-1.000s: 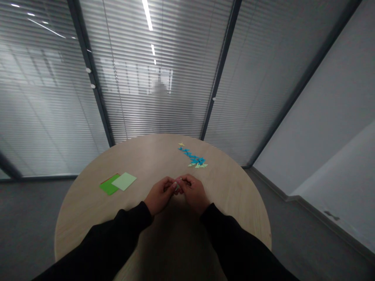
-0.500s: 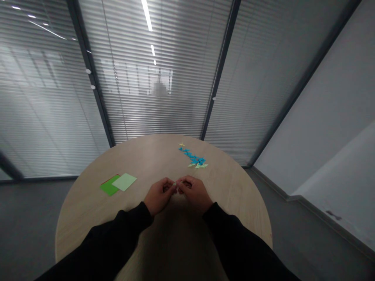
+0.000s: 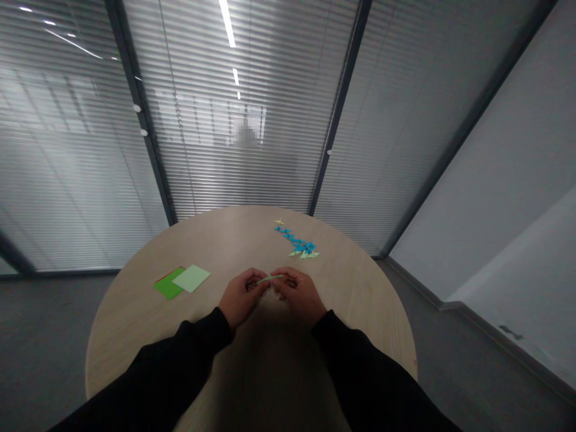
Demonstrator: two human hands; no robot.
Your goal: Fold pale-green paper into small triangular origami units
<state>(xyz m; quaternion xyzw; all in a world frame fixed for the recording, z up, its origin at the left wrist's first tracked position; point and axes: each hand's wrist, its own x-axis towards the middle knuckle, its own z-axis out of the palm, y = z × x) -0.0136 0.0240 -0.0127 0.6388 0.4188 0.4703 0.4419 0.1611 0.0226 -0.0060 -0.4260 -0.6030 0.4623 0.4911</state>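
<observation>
Between my two hands is a small folded piece of light green paper (image 3: 270, 278), seen nearly edge-on as a thin strip. My left hand (image 3: 243, 294) pinches its left end between thumb and fingers. The right end is pinched by my right hand (image 3: 297, 291), whose fingertips almost meet those of the left. Both hands are just above the near middle of the table; the fingers hide part of the paper.
On the round wooden table (image 3: 234, 234), square paper sheets lie to the left, pale green (image 3: 191, 278) over brighter green (image 3: 168, 285). Beyond my right hand lie several blue folded paper pieces (image 3: 300, 243), pale green ones (image 3: 306, 255) and a yellow one (image 3: 279, 222). Blinds (image 3: 243, 174) stand behind.
The paper between my fingertips shows more now, as a green strip. My left hand has shifted slightly up and left, and the fingertips have parted a little.
</observation>
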